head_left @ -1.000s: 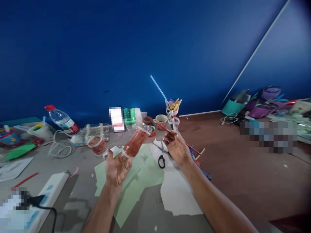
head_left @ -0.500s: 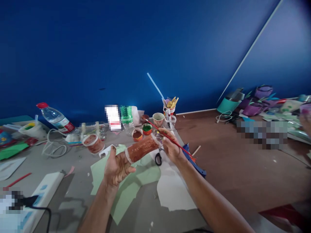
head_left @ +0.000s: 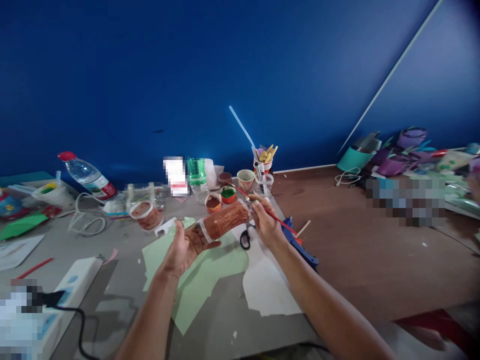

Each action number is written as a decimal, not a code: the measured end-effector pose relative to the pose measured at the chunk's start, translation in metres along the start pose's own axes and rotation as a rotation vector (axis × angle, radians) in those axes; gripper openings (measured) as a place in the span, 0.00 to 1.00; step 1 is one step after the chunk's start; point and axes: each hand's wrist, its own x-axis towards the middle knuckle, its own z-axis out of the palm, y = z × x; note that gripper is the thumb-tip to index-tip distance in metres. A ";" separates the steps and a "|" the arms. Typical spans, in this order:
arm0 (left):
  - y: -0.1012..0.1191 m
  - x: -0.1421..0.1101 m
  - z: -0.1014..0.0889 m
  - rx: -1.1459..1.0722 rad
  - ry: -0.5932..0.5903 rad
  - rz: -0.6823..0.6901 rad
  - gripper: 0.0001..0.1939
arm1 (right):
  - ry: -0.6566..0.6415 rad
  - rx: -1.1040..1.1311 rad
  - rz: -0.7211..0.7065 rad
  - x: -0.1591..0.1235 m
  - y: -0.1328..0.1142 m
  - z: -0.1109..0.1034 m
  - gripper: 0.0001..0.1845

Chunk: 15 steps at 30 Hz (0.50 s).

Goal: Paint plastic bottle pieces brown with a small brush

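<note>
The brown bottle (head_left: 225,221) is held tilted above the green paper (head_left: 213,265), left end lower. The brown tub (head_left: 147,220) stands at nine o'clock from it. The left hand (head_left: 183,247) is palm up, thumb apart, fingers spread beneath that end, probably to bear its weight and spare the coated side. At about twelve, paint cups (head_left: 213,202) (head_left: 228,194) stand close, limiting room there; towards six, flat paper leaves more. The scissors (head_left: 245,239) lie at four. At two, the right hand (head_left: 267,220) is closed on the red brush (head_left: 276,217), fingertips by the bottle's upper end, likely steadying it. Beyond, the worktop (head_left: 275,335) has its right edge.
</note>
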 end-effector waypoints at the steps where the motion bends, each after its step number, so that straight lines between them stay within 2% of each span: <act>1: 0.000 0.000 0.001 0.012 -0.006 0.013 0.43 | 0.005 0.001 0.018 0.000 0.001 0.000 0.15; 4: 0.002 -0.001 0.005 0.019 -0.005 0.038 0.45 | 0.028 -0.019 0.016 0.001 0.004 0.000 0.15; 8: 0.006 -0.001 0.004 -0.058 0.043 0.060 0.52 | 0.087 0.035 -0.104 0.002 -0.007 0.002 0.14; 10: 0.009 -0.001 0.002 -0.104 0.077 0.066 0.53 | 0.052 0.124 -0.097 0.001 -0.017 0.003 0.13; 15: 0.016 -0.002 -0.004 -0.199 0.179 0.065 0.51 | -0.111 0.240 0.051 -0.008 -0.030 0.004 0.08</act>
